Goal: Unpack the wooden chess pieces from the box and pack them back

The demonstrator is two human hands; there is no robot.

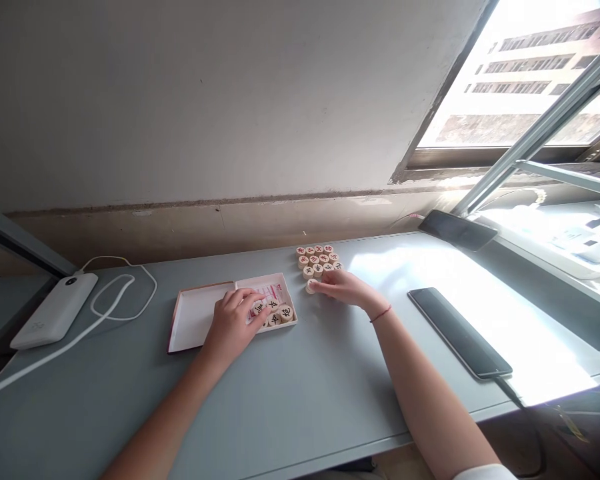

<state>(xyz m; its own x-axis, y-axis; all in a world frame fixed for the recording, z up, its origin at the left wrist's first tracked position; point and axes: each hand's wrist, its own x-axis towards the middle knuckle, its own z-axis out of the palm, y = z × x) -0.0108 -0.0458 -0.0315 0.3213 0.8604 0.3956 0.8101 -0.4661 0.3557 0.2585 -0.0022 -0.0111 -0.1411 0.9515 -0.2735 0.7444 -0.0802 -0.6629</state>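
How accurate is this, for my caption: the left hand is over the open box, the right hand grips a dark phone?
Not quite: the head view shows the right hand touching a round piece; the left hand is over the open box.

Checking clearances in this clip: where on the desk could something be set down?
Bare desk shows between the left forearm and right forearm, and between the left forearm and white cable. Crowded: the open box, under the left hand, and disc rows, beside the right hand.
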